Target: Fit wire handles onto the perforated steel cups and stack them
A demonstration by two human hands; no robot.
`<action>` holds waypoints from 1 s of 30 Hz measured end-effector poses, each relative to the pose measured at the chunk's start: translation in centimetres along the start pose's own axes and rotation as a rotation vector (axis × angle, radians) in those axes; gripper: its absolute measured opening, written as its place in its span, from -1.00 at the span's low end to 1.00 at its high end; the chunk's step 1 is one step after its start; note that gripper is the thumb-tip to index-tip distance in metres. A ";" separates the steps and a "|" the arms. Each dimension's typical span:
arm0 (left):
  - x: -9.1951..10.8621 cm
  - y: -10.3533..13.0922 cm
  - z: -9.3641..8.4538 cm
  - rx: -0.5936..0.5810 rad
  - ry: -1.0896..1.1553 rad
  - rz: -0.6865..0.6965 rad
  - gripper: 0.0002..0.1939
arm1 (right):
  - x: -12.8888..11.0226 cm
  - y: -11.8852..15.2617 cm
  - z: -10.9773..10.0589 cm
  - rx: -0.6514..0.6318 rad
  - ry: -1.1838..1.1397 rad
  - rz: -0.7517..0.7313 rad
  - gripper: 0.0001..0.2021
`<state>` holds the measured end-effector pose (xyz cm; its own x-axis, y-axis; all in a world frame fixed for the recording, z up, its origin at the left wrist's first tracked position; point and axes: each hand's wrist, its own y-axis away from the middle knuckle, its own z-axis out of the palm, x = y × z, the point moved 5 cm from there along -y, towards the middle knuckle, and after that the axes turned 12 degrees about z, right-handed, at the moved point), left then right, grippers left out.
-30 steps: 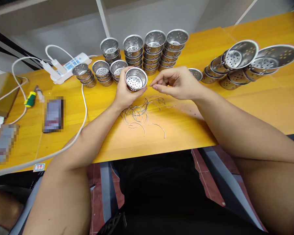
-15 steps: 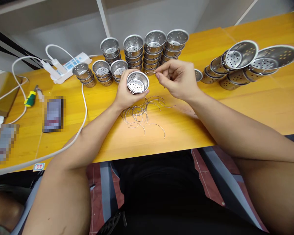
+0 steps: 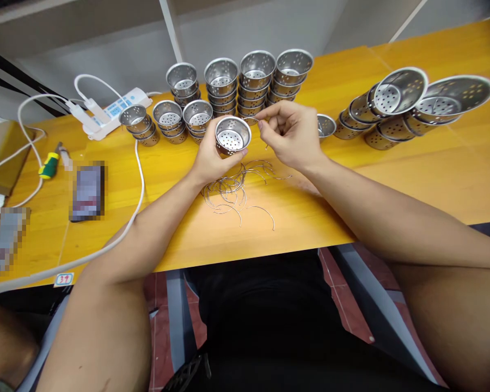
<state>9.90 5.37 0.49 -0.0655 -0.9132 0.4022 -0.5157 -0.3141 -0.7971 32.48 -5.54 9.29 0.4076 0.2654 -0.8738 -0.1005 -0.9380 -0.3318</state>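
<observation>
A small perforated metal cup [image 3: 232, 140] is gripped round its side by my left hand [image 3: 212, 155], its open mouth tilted up toward me. To its right, my right hand [image 3: 292, 133] pinches a thin curved wire [image 3: 250, 120] between thumb and fingertips. The wire's free end lies at the cup's right rim; whether it passes through a hole is too small to tell. Below both hands, a loose pile of curved wires [image 3: 228, 190] rests on the yellow table [image 3: 310, 223].
Stacks of perforated cups [image 3: 257, 73] stand behind my hands, with taller leaning stacks [image 3: 400, 98] at the right. A single cup [image 3: 325, 126] sits beside my right hand. On the left are a power strip [image 3: 118, 111], white cable [image 3: 142, 174], screwdriver [image 3: 49, 165] and phone [image 3: 87, 190].
The held cup has shifted slightly right and tilted a little. My right hand has moved slightly left, closer to the cup, uncovering more of the single cup beside it.
</observation>
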 end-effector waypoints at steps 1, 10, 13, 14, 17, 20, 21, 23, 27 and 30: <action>0.1 0.0 0.0 0.006 0.007 0.002 0.17 | 0.2 -0.2 0.0 0.013 -0.022 -0.026 -0.28; 1.0 -0.4 -0.5 0.080 0.003 -0.025 0.18 | 0.6 -0.4 0.3 0.015 -0.095 -0.073 -0.40; 0.8 -0.5 -0.5 0.085 -0.008 -0.013 0.21 | 0.6 -0.3 0.3 0.004 -0.116 -0.069 -0.41; 0.8 -0.5 -0.5 0.081 -0.010 -0.005 0.22 | 0.5 -0.3 0.4 -0.002 -0.119 -0.067 -0.41; 0.5 -0.4 -0.3 0.057 -0.003 0.026 0.22 | 0.4 -0.2 0.4 -0.010 -0.119 -0.071 -0.41; 0.3 -0.2 -0.1 0.058 0.027 0.061 0.14 | 0.5 -0.3 0.4 -0.004 -0.121 -0.086 -0.40; 0.3 -0.2 0.0 0.057 0.026 0.062 0.12 | 0.6 -0.3 0.4 -0.002 -0.120 -0.090 -0.39; 0.3 -0.2 -0.1 0.044 0.007 0.047 0.12 | 0.8 -0.5 0.3 0.005 -0.117 -0.094 -0.38; 0.7 -0.1 -0.6 0.052 0.015 0.050 0.11 | 0.6 -0.5 0.2 0.012 -0.118 -0.089 -0.35; 0.7 0.0 -0.6 0.057 0.043 0.047 0.13 | 0.2 -0.3 0.4 -0.008 -0.114 -0.085 -0.36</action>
<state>9.32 4.92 1.01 -0.1256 -0.9157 0.3818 -0.4620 -0.2866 -0.8393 32.21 -5.14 9.11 0.3089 0.3671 -0.8774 -0.0623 -0.9127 -0.4038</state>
